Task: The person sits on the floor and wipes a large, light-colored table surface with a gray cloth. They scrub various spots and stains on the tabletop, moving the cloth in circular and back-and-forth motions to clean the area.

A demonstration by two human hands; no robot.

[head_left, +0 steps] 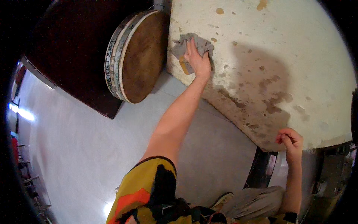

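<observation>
My left hand (197,61) reaches forward and presses a crumpled grey cloth (203,44) against a pale, stained tabletop (317,74). Its fingers lie over the cloth, which bunches out around them. A small yellowish patch (183,66) shows at the cloth's near left edge; what it is, I cannot tell. Brown wet-looking blotches spread over the tabletop to the right of the cloth, partly under a shadow. My right hand (291,140) is curled closed by the tabletop's near right edge, with nothing visible in it.
Left of the tabletop a large round brown disc (145,56) with a pale printed rim stands tilted against a dark brown panel (78,56). Grey floor (89,149) lies below. My shoe (223,201) and grey trouser leg (257,201) show at the bottom. Furniture stands along the far left.
</observation>
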